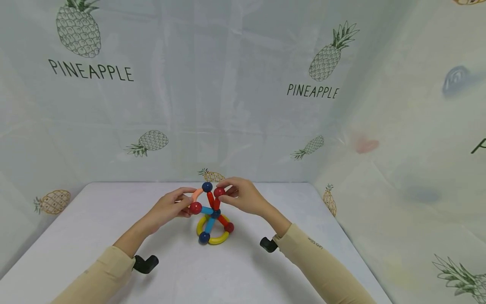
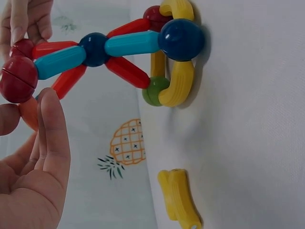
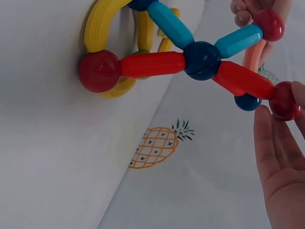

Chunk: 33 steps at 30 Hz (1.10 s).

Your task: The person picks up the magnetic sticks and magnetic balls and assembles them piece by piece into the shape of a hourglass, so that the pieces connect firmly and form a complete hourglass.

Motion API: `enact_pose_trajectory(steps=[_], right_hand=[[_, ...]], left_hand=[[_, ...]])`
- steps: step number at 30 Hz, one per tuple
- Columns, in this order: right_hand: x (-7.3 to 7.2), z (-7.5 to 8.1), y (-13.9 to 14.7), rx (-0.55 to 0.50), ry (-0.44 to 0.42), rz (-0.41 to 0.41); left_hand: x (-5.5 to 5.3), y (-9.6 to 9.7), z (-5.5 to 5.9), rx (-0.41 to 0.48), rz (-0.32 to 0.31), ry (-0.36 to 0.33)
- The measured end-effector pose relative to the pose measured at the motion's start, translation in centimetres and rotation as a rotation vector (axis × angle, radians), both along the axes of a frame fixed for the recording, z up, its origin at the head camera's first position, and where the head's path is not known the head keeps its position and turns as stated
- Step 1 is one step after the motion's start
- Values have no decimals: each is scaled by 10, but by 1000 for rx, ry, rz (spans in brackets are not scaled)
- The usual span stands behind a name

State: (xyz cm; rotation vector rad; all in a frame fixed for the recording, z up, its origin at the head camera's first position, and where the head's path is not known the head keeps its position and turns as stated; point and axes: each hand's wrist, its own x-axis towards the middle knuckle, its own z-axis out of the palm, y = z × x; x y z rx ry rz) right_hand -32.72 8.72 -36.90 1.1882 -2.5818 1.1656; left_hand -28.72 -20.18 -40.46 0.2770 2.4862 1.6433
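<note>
A magnetic ball-and-rod toy stands upright on the table, its base a ring of yellow curved rods (image 2: pixel 183 86) joined by balls. Straight red and light blue rods meet at a dark blue centre ball (image 3: pixel 202 60), then spread upward to more balls. My left hand (image 1: pixel 168 207) pinches an orange curved rod (image 1: pixel 196 194) right beside the left red ball (image 1: pixel 195 208). That rod arches toward a dark blue ball (image 1: pixel 206 187) at the top. With thumb and fingers, my right hand (image 1: pixel 243 196) holds the other upper red ball (image 1: pixel 219 192), on the end of a red rod (image 3: pixel 248 81).
Two loose yellow curved rods (image 2: pixel 178 198) lie together on the white table (image 1: pixel 182 274), near its far edge. Behind the table hangs a pale curtain (image 1: pixel 228 105) printed with pineapples. Black camera mounts (image 1: pixel 146 264) stick out below both wrists.
</note>
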Motion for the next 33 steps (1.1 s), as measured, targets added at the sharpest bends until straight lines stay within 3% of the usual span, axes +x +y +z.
enact_pose_trajectory(steps=[33], right_hand=[[-4, 0, 1, 16, -11, 1]], left_hand=[[-5, 1, 4, -50, 11, -13]])
